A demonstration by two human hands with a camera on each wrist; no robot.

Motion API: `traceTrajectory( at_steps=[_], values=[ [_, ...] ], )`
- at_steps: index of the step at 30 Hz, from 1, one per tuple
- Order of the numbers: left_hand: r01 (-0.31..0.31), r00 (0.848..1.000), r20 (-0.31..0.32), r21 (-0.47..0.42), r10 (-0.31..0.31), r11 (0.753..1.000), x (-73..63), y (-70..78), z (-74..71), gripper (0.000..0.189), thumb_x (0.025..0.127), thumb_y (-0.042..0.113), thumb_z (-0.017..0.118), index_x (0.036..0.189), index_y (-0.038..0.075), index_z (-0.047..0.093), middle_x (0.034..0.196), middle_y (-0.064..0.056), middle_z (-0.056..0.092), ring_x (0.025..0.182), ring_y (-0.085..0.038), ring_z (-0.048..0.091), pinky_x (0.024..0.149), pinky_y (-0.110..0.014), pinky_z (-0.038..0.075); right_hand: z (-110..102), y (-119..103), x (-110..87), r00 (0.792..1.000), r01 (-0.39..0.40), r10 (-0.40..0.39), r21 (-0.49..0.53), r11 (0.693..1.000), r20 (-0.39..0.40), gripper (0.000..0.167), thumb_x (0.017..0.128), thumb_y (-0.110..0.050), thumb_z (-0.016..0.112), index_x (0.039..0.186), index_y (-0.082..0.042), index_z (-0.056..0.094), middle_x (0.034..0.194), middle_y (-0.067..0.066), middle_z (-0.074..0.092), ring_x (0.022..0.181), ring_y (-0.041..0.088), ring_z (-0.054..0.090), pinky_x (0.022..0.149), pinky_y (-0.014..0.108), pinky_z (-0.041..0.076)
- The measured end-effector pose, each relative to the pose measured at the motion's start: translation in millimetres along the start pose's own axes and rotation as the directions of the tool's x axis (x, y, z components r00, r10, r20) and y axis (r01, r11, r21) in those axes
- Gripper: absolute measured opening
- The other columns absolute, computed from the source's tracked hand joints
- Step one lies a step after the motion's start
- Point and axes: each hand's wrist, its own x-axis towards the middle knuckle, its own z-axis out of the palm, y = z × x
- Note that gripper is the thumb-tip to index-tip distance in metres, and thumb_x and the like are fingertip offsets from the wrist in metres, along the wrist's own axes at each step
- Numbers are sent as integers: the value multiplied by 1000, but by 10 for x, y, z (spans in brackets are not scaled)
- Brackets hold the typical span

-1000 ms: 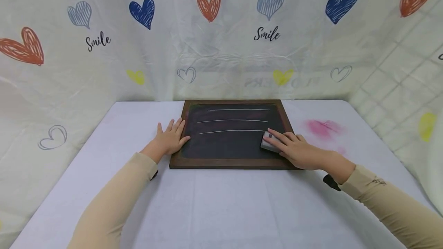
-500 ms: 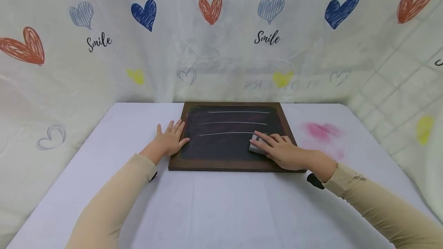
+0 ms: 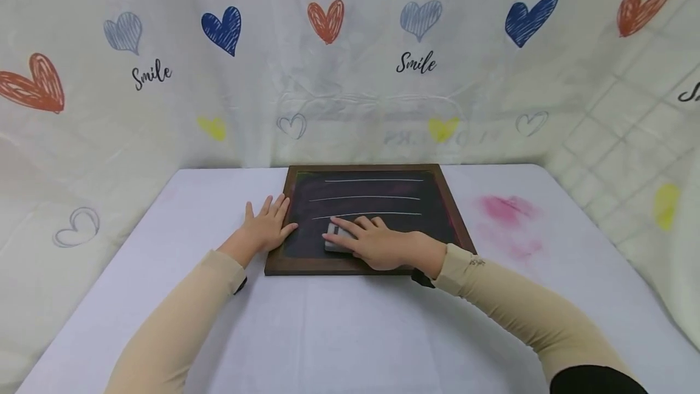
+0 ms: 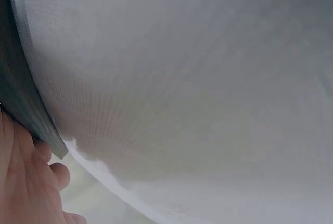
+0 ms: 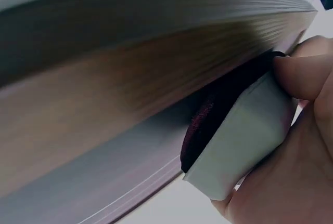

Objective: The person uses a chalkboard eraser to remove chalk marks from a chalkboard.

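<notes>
A chalkboard in a brown wooden frame lies on the table, with three white lines drawn across its dark surface. My right hand grips a chalkboard eraser against the lower left part of the board, just under the lowest line. In the right wrist view the eraser shows a pale body and a dark felt side, held between thumb and fingers. My left hand rests with spread fingers on the left side of the frame. The left wrist view catches that hand beside the frame's edge.
A white cloth covers the table. Pink smudges mark it right of the board. Behind stands a pale curtain printed with hearts and the word Smile.
My right hand has slid the eraser leftward across the lower board, from near its right side to the left part. The left hand stays on the frame, and the three lines still show.
</notes>
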Motion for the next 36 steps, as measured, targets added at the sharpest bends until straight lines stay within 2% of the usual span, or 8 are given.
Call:
traceTrajectory(
  at_steps=[10, 13, 16, 20, 24, 31, 36],
  values=[
    [-13, 1000, -6, 34, 13, 999, 16, -35, 25, 74, 112, 45, 32, 164, -1, 7, 170, -20, 4, 155, -41, 4, 115, -73, 1, -151, -349, 569, 999, 0, 4, -79, 997, 47, 70, 111, -18, 44, 167, -35, 5, 173, 1, -2, 148, 29, 28, 116, 55, 28],
    [-21, 1000, -13, 46, 22, 999, 20, -55, 9, 72, 112, 40, 34, 163, -1, 6, 170, -20, 4, 155, -41, 4, 115, -72, 2, -189, -400, 651, 999, -5, 11, -116, 993, 47, 69, 111, -18, 43, 167, -35, 5, 173, 1, -1, 148, 29, 29, 116, 54, 30],
    [-23, 1000, -6, 35, 23, 999, 20, -59, -2, 70, 112, 38, 35, 163, -2, 7, 170, -20, 4, 155, -41, 4, 115, -72, 1, -192, -411, 653, 999, -8, 14, -127, 992, 51, 69, 111, -17, 42, 167, -35, 5, 173, 0, -2, 148, 29, 28, 116, 54, 29],
    [-21, 1000, 1, 14, 21, 1000, 8, -37, 5, 72, 112, 43, 32, 164, -1, 7, 170, -19, 4, 155, -41, 4, 116, -72, 2, -134, -352, 545, 999, 8, -5, -89, 996, 40, 69, 111, -16, 43, 167, -34, 6, 173, 0, -3, 148, 29, 28, 117, 56, 27],
    [-21, 1000, -16, -5, 21, 1000, 6, -3, 12, 75, 111, 48, 30, 164, 0, 8, 170, -19, 5, 156, -40, 4, 115, -72, 2, -60, -189, 338, 1000, 17, -16, -32, 999, 10, 71, 110, -16, 47, 167, -33, 8, 173, 1, -2, 146, 30, 30, 115, 57, 28],
    [-16, 1000, -8, -8, 16, 1000, 17, -8, 12, 76, 111, 50, 29, 164, 1, 6, 171, -18, 2, 156, -40, 3, 115, -72, 1, 69, 195, -214, 998, -48, 51, 88, 995, -26, 70, 110, -14, 47, 167, -30, 9, 173, 4, -3, 147, 34, 29, 112, 60, 27],
    [-23, 1000, -2, -26, 23, 999, 13, -27, 14, 76, 111, 50, 29, 164, 0, 6, 171, -18, 2, 156, -40, 2, 115, -72, 0, 177, 391, -613, 990, -94, 111, 181, 979, -88, 68, 110, -13, 48, 167, -25, 13, 172, 8, 0, 144, 36, 31, 107, 62, 29]
  ],
)
